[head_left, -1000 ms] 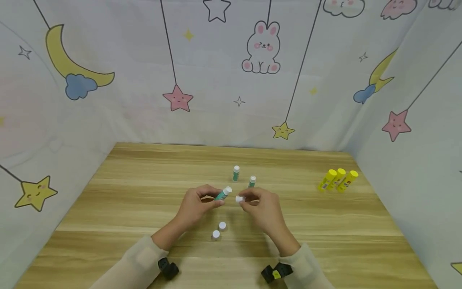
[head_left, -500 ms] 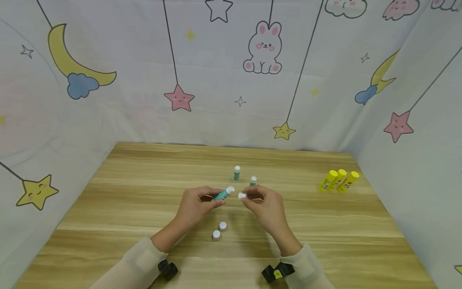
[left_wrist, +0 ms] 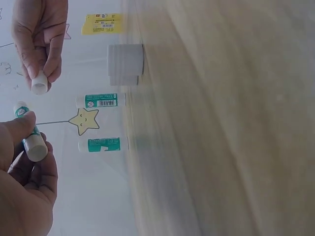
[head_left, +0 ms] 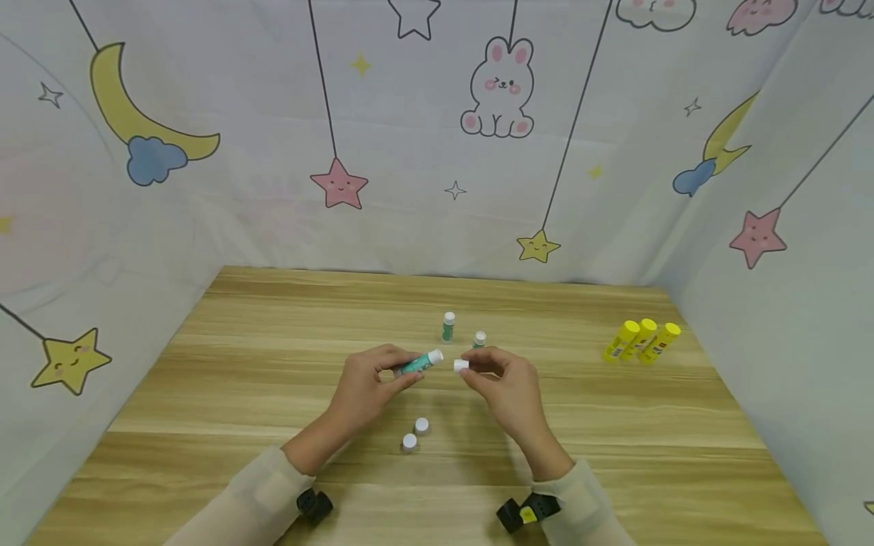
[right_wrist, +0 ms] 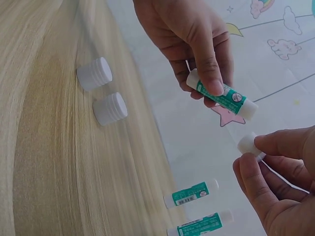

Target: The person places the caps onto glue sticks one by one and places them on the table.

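My left hand (head_left: 369, 384) grips a green-and-white glue stick (head_left: 418, 363), tilted with its uncapped white end toward the right. Thumb and fingers of my right hand (head_left: 507, 385) pinch a small white cap (head_left: 461, 365), held a short gap from that end. In the right wrist view the cap (right_wrist: 250, 145) sits just off the glue stick's tip (right_wrist: 250, 110). Two more green glue sticks stand upright behind the hands, one (head_left: 448, 327) in full sight and the other (head_left: 479, 340) partly hidden by my right hand.
Two white caps (head_left: 422, 426) (head_left: 410, 442) stand on the wooden table (head_left: 273, 326) in front of the hands. Several yellow glue sticks (head_left: 642, 341) stand together at the right. A printed white curtain (head_left: 410, 243) closes off the back and sides.
The glue stick in my left hand has tipped closer to level. The cap in my right hand has risen slightly and shifted a little right, staying apart from the stick.
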`<action>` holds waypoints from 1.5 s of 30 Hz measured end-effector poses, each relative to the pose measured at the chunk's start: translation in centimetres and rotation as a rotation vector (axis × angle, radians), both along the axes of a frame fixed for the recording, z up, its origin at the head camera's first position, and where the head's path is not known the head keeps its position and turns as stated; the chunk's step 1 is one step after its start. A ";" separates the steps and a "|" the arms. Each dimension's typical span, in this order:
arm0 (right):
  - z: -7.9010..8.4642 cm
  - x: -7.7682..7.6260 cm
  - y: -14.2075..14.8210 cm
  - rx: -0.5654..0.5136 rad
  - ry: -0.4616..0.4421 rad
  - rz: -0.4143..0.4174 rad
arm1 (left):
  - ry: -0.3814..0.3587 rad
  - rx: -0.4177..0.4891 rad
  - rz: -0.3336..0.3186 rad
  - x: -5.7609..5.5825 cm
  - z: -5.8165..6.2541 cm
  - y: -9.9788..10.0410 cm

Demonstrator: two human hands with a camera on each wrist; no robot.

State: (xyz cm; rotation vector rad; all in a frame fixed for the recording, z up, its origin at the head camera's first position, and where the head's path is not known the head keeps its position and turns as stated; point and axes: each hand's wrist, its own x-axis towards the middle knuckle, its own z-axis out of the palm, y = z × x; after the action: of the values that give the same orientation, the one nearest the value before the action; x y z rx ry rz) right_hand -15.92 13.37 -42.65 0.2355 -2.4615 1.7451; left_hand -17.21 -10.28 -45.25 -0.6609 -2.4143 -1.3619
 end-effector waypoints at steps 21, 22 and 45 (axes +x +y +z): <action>-0.1 0.1 0.3 -0.114 -0.027 0.013 | 0.331 -0.294 0.010 0.3 1.0 0.5; -0.1 0.1 0.3 -0.116 -0.029 0.014 | 0.338 -0.296 0.012 0.3 1.0 0.5; -0.4 0.3 -0.1 -0.144 -0.029 0.042 | 0.394 -0.314 0.045 0.4 1.2 0.6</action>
State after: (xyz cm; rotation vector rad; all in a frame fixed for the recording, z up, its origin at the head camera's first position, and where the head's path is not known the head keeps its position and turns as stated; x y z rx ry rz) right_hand -15.63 13.25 -43.07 0.2509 -2.3529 1.9460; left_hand -16.84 -9.72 -44.07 -0.8533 -2.3113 -0.7500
